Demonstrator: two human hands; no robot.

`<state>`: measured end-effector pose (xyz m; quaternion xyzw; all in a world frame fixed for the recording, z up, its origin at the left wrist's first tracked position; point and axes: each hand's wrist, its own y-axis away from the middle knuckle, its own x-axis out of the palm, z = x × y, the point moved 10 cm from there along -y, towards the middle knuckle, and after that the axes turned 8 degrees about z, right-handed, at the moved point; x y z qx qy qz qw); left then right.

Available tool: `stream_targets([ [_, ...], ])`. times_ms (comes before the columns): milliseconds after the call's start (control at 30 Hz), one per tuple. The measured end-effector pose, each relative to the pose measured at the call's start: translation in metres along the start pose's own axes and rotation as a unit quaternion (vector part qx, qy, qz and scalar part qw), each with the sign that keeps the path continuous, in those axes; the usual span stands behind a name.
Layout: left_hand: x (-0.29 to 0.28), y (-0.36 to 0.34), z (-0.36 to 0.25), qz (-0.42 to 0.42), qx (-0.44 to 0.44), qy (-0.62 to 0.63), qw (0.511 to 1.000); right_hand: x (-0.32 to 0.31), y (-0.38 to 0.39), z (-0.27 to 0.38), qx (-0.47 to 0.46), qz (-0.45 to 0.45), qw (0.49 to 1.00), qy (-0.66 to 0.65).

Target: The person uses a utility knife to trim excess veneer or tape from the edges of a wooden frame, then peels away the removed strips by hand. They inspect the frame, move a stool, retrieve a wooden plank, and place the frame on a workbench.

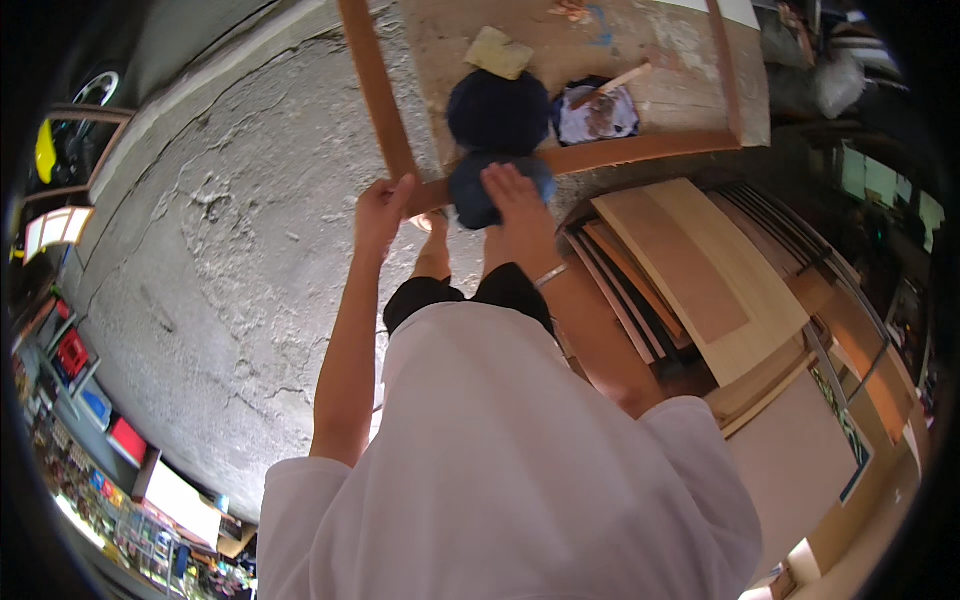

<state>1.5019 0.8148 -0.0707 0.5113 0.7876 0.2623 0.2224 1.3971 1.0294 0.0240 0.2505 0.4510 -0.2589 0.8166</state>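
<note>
A brown wooden frame (640,152) lies over a worn board, its near-left corner toward me. My left hand (381,218) is closed on that corner, thumb on top of the wood. My right hand (516,200) presses a dark blue cloth (473,192) against the near bar, the fingers long and slightly blurred over it. Just beyond the cloth sits a round, very dark blue thing (497,112), whose kind I cannot make out. A tan block (498,53) touches its far side. Right of it stands a stained, whitish shallow container (598,114) with a wooden stick (625,78) across it.
The worn board (680,50) carries the frame. On my right, wooden panels and frames (690,270) lean in a stack close to my right arm. Rough, cracked concrete floor (250,250) spreads on my left. Shelves with goods (110,430) stand at the lower left.
</note>
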Motion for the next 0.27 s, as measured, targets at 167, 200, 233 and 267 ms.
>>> stream_targets([
  [167, -0.006, -0.002, 0.005, -0.034, 0.036, -0.030, 0.998, -0.079, 0.036, -0.168, 0.178, -0.121, 0.976, 0.024],
  [200, -0.007, -0.004, 0.010, -0.033, 0.031, -0.028, 0.999, -0.094, 0.042, -0.201, 0.212, -0.132, 0.968, 0.011],
  [233, -0.009, -0.004, 0.019, -0.036, -0.001, -0.027, 0.999, -0.107, 0.048, -0.235, 0.264, -0.128, 0.956, 0.003],
  [267, -0.011, -0.005, 0.017, -0.036, 0.018, -0.019, 0.999, -0.112, 0.051, -0.247, 0.248, -0.146, 0.958, -0.005],
])
